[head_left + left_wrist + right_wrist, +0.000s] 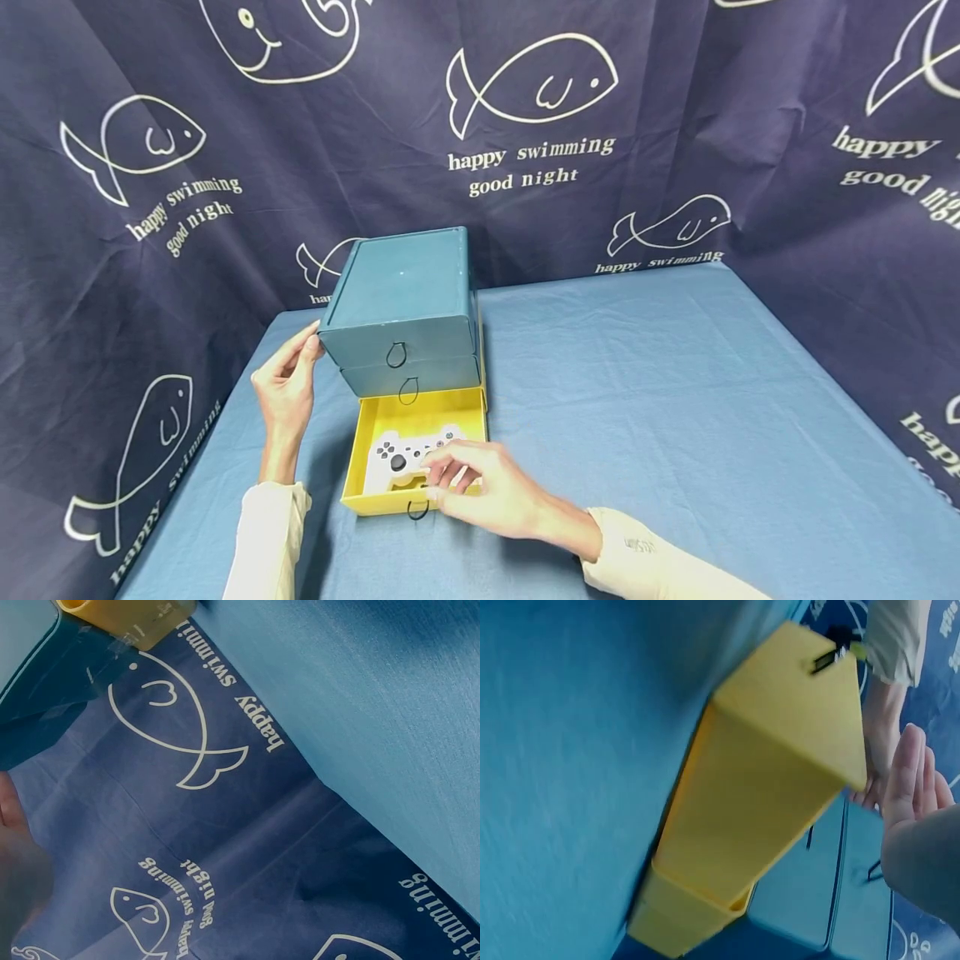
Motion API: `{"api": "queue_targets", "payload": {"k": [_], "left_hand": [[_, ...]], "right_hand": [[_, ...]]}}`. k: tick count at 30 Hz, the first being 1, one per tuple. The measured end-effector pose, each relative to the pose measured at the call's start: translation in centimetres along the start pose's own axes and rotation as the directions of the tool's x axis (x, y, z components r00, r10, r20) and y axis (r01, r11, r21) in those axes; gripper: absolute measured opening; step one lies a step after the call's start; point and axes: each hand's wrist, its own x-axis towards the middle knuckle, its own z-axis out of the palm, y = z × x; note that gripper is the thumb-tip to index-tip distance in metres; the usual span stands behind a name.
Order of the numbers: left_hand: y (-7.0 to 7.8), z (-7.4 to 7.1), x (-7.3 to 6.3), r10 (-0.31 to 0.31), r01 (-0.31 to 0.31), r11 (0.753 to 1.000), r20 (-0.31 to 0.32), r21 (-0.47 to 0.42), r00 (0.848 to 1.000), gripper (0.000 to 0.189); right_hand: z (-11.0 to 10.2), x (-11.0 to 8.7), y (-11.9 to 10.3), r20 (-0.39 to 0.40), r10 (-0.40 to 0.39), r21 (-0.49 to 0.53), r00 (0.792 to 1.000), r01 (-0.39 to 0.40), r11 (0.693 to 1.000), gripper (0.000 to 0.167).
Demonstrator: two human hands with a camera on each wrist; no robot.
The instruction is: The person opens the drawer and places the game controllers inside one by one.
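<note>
A white game controller (405,450) with dark thumbsticks lies inside the pulled-out yellow drawer (375,503). Over the drawer's right front part hovers my right hand (498,492), fingers loosely bent and covering part of the controller. In the right wrist view its fingers (911,769) show beside the drawer with nothing between them. My left hand (288,387) touches the front left corner of the teal drawer unit (401,279), its fingers along the side. Only a blurred piece of that hand (19,862) appears at the edge of the left wrist view.
Two teal drawers with black loop pulls (396,355) are stacked above the yellow one, which has its own black loop (417,510). A blue cloth (637,400) covers the table. Dark fish-print fabric (525,225) hangs behind and at both sides.
</note>
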Motion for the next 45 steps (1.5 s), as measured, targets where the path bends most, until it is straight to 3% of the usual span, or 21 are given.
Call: {"api": "queue_targets", "payload": {"k": [3,6,11,16,21,28,36,45], "left_hand": [[0.0,0.0,0.0,-0.005,0.005,1.0,0.001,-0.001,1.0,0.025],[0.1,0.0,0.0,-0.015,0.015,1.0,0.0,0.0,1.0,0.026],[-0.1,0.0,0.0,-0.013,0.013,1.0,-0.002,0.001,1.0,0.026],[-0.1,-0.1,0.0,0.001,-0.001,1.0,0.005,0.001,1.0,0.025],[0.2,0.0,0.0,0.002,-0.002,1.0,0.003,-0.001,1.0,0.026],[2.5,0.6,-0.1,0.028,-0.028,1.0,0.005,0.004,1.0,0.024],[0.3,0.1,0.1,0.003,-0.003,1.0,-0.005,0.006,1.0,0.026],[-0.1,0.0,0.1,-0.011,0.011,1.0,-0.001,0.0,1.0,0.026]], "right_hand": [[0.6,-0.5,0.1,0.06,-0.005,0.005,0.998,0.004,1.0,0.019],[0.8,-0.8,-0.1,0.127,0.062,-0.008,0.99,-0.061,0.998,0.02],[1.0,-0.8,-0.3,0.215,0.202,-0.055,0.956,-0.194,0.979,0.025],[1.3,-0.8,0.0,0.267,0.238,-0.144,0.934,-0.206,0.968,0.026],[1.7,-0.7,0.0,0.284,0.284,-0.202,0.916,-0.232,0.951,0.029],[2.0,-0.6,0.1,0.296,0.326,-0.261,0.898,-0.252,0.932,0.031],[2.3,-0.5,0.4,0.31,0.327,-0.292,0.893,-0.238,0.926,0.029],[2.3,-0.3,0.2,0.306,0.353,-0.267,0.884,-0.276,0.923,0.025]]}}
